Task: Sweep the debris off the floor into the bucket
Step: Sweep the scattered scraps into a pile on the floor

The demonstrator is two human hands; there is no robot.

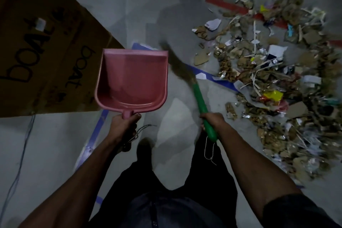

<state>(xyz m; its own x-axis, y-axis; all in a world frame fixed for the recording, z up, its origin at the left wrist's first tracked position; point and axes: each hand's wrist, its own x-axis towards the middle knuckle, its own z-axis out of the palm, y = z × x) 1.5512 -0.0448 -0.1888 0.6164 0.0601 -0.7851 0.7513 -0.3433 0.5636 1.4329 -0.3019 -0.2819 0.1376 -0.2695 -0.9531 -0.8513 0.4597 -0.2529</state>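
My left hand [123, 125] grips the handle of a pink dustpan [132, 81], held level above the floor with nothing in it. My right hand [212, 119] holds the green handle of a broom [200, 102]; its brown bristles [174, 61] are blurred and point up and left, just right of the dustpan. A big pile of debris [273, 72], torn cardboard, paper scraps and wrappers, covers the grey floor to the right of the broom. No bucket is in view.
A large brown cardboard box [42, 52] printed "boat" stands at the left. Blue tape [100, 122] and red tape [225, 3] mark the floor. A thin cable [20, 153] runs along the left. My legs and one shoe [144, 146] are below.
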